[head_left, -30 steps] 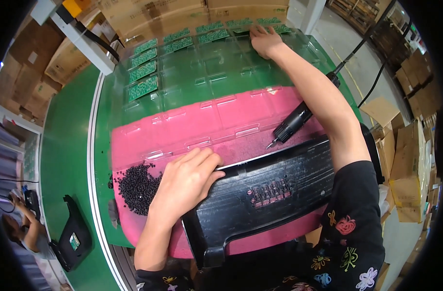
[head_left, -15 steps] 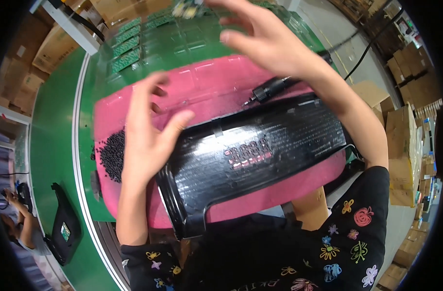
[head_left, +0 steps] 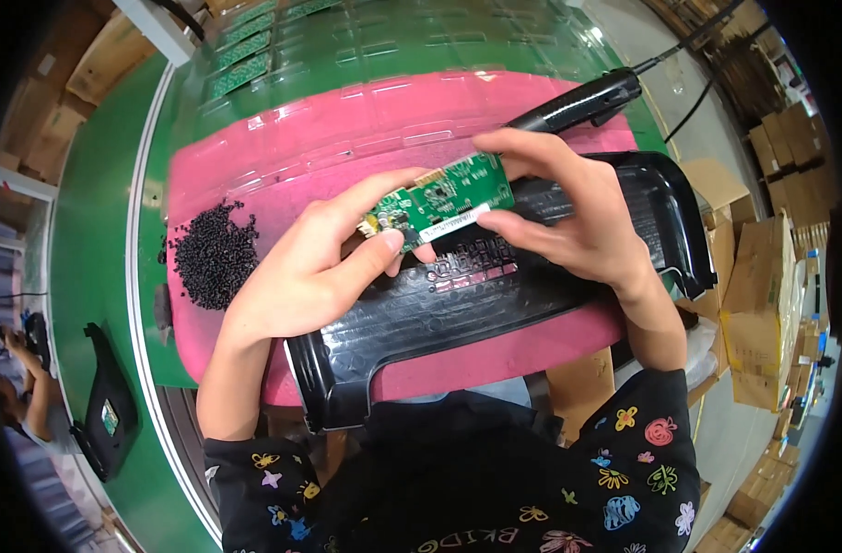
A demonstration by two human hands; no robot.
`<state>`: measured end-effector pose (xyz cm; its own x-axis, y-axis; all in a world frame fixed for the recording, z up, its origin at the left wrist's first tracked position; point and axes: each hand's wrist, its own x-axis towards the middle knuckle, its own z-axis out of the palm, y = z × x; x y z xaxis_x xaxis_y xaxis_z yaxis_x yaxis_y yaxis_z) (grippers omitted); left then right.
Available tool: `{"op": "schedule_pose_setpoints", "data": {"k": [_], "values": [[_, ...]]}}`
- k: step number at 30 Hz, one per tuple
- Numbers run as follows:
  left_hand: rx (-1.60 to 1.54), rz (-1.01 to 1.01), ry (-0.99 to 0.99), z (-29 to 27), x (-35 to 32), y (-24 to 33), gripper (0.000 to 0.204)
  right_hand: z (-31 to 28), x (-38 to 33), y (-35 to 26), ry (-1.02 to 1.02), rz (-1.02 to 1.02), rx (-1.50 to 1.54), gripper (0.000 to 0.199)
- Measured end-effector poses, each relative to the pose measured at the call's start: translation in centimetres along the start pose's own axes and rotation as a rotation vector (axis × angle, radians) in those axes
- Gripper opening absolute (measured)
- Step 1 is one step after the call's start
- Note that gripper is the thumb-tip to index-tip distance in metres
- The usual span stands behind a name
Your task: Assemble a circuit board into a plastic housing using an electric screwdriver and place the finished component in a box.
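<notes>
A green circuit board (head_left: 458, 196) with a pale strip along one edge is held up over a black plastic housing (head_left: 421, 318). My left hand (head_left: 315, 258) pinches the board's left end, its thumb on the components there. My right hand (head_left: 578, 207) spans the right end, with the thumb at the lower edge and a finger along the upper one. Below the board, the housing lies across a pink mat (head_left: 495, 355) and shows a group of small rectangular openings (head_left: 472, 267) in its middle.
Small black screws (head_left: 216, 258) are heaped at the mat's left. A black powered screwdriver (head_left: 578, 103) with a cable lies behind the housing. Clear plastic trays (head_left: 384, 69) hold more boards (head_left: 241, 69) at the back. Another housing (head_left: 106, 405) and a person (head_left: 34, 392) are at far left.
My right hand has come down from the tray with the circuit board to above the housing. My left hand, free before, now grips the board's left end. The view has shifted slightly.
</notes>
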<state>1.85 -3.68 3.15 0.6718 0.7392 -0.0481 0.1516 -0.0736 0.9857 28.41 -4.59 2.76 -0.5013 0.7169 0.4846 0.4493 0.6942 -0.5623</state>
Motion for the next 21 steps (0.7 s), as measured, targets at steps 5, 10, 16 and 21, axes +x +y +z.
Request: {"op": "schedule_pose_setpoints", "data": {"k": [5,10,16,21], "values": [[-0.065,-0.073,-0.004,-0.5,0.1,-0.4,0.052,0.8,-0.9,0.3,0.116,0.082,0.117,0.055],[-0.081,-0.099,-0.038,-0.6,0.1,-0.3,0.053,-0.3,-0.9,0.2,0.055,0.041,-0.044,0.050],[-0.130,-0.068,-0.009,-0.3,0.1,-0.6,0.057,-0.3,-0.7,-0.3,0.004,-0.003,-0.143,0.056],[-0.158,-0.007,0.059,0.0,0.0,0.0,0.061,-1.6,-1.1,-0.1,0.095,-0.052,-0.171,0.039]]}}
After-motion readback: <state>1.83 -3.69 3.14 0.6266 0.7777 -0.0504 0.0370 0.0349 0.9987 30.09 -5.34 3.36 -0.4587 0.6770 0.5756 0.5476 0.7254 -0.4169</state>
